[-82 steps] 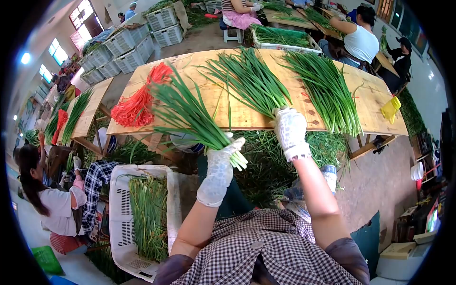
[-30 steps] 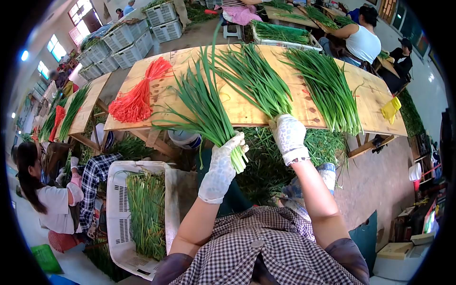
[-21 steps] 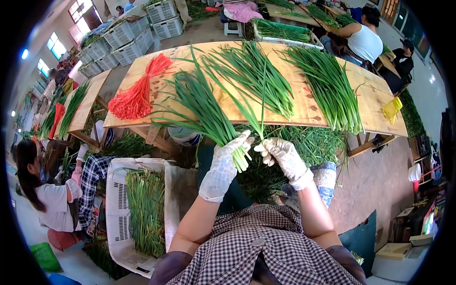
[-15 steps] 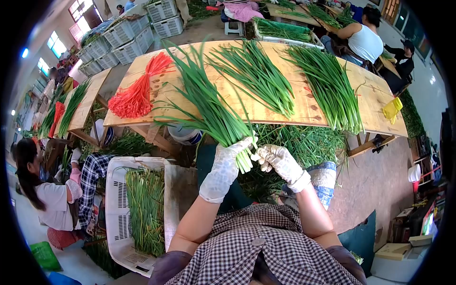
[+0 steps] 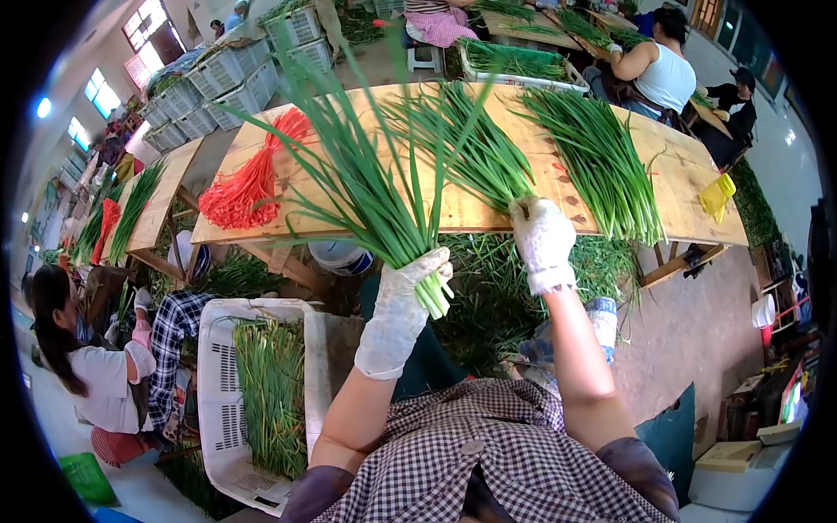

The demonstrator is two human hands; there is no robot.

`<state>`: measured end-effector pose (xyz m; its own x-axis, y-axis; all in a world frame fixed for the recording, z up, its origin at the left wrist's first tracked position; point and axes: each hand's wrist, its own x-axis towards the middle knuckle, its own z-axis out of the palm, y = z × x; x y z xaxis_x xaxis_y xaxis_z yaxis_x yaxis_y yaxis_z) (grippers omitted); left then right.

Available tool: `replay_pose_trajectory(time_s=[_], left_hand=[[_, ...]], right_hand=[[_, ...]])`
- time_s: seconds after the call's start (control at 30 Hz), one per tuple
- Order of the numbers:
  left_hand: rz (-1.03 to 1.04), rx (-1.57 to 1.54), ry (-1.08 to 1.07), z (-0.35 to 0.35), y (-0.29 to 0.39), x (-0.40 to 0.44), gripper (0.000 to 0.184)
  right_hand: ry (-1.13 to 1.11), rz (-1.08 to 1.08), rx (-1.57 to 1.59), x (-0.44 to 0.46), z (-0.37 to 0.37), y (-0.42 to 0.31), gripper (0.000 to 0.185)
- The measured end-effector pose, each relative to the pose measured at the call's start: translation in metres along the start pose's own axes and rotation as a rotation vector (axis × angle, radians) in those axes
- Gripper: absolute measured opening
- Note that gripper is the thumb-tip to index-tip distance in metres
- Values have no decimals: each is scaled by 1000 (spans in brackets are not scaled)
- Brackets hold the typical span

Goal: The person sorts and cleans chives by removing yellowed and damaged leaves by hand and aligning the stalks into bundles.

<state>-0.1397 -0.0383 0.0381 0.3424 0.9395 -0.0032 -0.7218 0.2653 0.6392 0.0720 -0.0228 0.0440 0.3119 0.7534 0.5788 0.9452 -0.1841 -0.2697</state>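
My gloved left hand [image 5: 403, 301] is wrapped round the lower stems of a bunch of garlic chives [image 5: 370, 196]. The leaves fan up and away over the table, and the pale cut ends poke out below my fingers. Across the near edge of the wooden table [image 5: 684, 187] reaches my gloved right hand [image 5: 544, 237]. Its fingers are closed at the stem ends of the middle pile of chives [image 5: 488, 152]; the fingertips are partly hidden. A larger pile of chives [image 5: 602, 161] lies to the right of it. Red ties [image 5: 248, 183] are heaped at the table's left.
A white crate [image 5: 209, 401] with more chives stands at my left. Loose trimmings [image 5: 484, 305] cover the floor under the table. A yellow object [image 5: 717, 197] lies at the table's right end. A seated person [image 5: 91, 357] is at the left; other people sit farther back.
My right hand has left the bunch and moved forward and right to the middle pile. My left hand keeps its bunch, whose leaves now spread wider.
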Motion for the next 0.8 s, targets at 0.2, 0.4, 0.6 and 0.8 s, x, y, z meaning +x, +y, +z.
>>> replay_pose_trajectory(time_s=[0.2, 0.4, 0.6, 0.8], left_hand=[[-115, 44, 338, -24, -37, 12, 23], [-196, 237, 354, -17, -43, 9, 27], [-107, 227, 397, -11, -46, 1, 25], [32, 123, 195, -28, -16, 6, 20]], right_hand=[[-509, 572, 1184, -73, -39, -28, 16], [-709, 594, 1317, -92, -34, -26, 28], [-535, 548, 1310, -99, -5, -25, 18], [-760, 89, 459, -116, -16, 3, 17]])
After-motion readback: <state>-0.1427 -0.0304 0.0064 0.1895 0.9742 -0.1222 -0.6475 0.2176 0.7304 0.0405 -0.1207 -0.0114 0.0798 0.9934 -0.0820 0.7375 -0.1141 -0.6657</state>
